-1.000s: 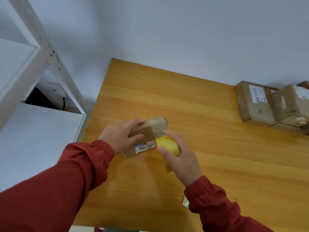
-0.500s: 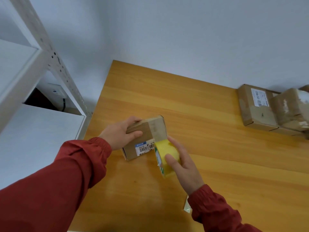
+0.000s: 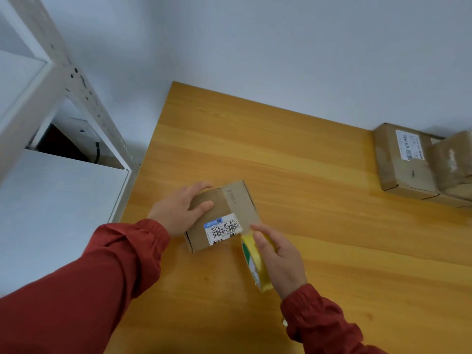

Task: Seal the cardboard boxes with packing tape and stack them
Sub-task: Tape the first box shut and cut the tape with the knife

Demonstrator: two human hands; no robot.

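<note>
Taping one box (image 3: pixel 217 205): left grip (image 3: pixel 178 210) clasps it, right grip (image 3: pixel 281 259) clutches the roll (image 3: pixel 250 256) beside it; stacking looks undone, other boxes (image 3: pixel 401 169) well apart.

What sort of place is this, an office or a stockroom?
Most likely a small packing or stockroom corner: labelled cardboard parcels sit on a wooden table, a white slotted metal shelf rack stands beside it, and the right hand holds a yellow tape roll at a barcoded box.

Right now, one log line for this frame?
phase: taping | left hand: holds small box on table | right hand: grips yellow tape roll at box edge | other boxes: far right
</note>
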